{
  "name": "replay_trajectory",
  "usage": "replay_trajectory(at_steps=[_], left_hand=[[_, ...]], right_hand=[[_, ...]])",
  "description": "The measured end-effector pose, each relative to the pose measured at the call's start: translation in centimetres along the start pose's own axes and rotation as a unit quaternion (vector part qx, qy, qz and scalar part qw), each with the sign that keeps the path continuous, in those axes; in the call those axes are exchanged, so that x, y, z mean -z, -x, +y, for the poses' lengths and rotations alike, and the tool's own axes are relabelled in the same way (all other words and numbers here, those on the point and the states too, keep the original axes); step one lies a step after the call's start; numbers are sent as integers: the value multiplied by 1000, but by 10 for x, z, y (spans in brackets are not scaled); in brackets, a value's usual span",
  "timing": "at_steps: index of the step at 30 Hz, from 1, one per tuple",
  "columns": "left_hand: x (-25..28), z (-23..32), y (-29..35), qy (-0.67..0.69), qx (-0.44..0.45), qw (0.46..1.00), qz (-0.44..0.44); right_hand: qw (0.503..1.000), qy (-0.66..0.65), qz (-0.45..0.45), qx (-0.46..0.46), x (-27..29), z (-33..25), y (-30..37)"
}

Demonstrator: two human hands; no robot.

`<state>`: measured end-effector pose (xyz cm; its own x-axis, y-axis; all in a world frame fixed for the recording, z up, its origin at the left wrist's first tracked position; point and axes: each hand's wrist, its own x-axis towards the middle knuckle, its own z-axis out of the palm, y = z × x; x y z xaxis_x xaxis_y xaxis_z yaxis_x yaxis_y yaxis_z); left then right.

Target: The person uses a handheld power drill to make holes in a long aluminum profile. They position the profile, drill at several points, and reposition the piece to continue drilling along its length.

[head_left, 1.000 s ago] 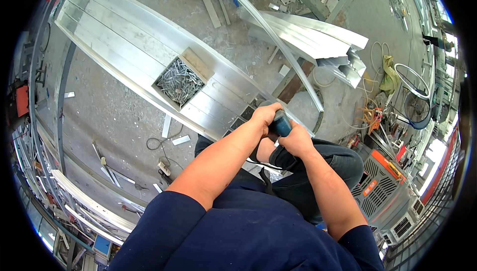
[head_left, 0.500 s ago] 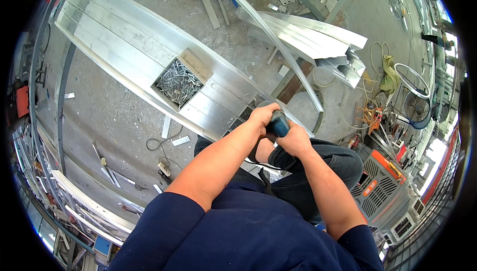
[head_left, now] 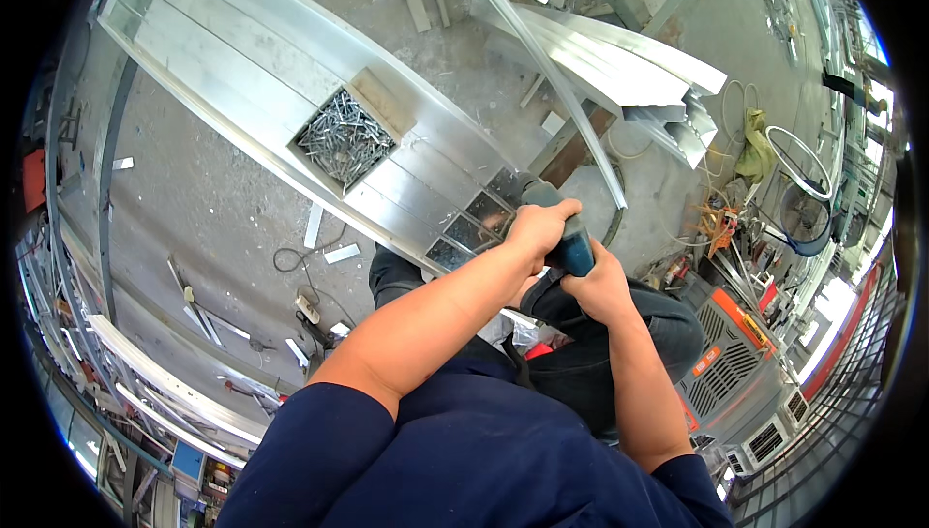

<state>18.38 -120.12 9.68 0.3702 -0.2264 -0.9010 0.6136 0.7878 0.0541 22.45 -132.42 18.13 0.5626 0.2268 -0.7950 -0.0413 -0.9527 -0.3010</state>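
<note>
A dark teal and grey power tool [head_left: 578,255] is held between my two hands; its exact kind is hard to make out. My left hand [head_left: 535,236] is closed around its upper body. My right hand [head_left: 600,286] grips its lower end. The tool's far end sits at the right corner of a long set of silver metal profiles [head_left: 227,49] laid side by side, whose hollow ends [head_left: 489,211] face me. On the profiles rests a square box packed with loose metal fasteners [head_left: 346,136], beside a flat tan block [head_left: 385,102].
More silver profiles [head_left: 629,68] lie on the floor at the upper right, crossed by a long thin rail [head_left: 552,68]. An orange and grey machine [head_left: 726,344] stands right of my knee. Offcuts and a cable [head_left: 290,262] lie on the floor at left.
Both hands and the tool have shifted to the right. The hollow profile ends now show more fully left of the tool. The view has shifted slightly too.
</note>
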Motion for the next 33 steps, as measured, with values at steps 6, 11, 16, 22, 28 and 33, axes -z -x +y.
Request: replay_trajectory(at_steps=[6, 11, 16, 22, 28, 33], left_hand=[[4, -20, 9, -116, -187, 975, -40], [44, -20, 68, -404, -197, 883, -133], [56, -64, 91, -451, -184, 852, -189], [74, -38, 139, -682, -202, 680, -180], [108, -54, 156, -727, -236, 625, -160], [160, -84, 144, -714, -265, 637, -120]], right_hand=[[902, -417, 41, -104, 7, -7, 16], [828, -548, 5, -117, -49, 25, 16], [668, -738, -23, -88, -33, 19, 16], [664, -746, -41, -37, -41, 3, 55], [629, -773, -80, 6, -57, 11, 101], [633, -768, -98, -8, -78, 13, 112]])
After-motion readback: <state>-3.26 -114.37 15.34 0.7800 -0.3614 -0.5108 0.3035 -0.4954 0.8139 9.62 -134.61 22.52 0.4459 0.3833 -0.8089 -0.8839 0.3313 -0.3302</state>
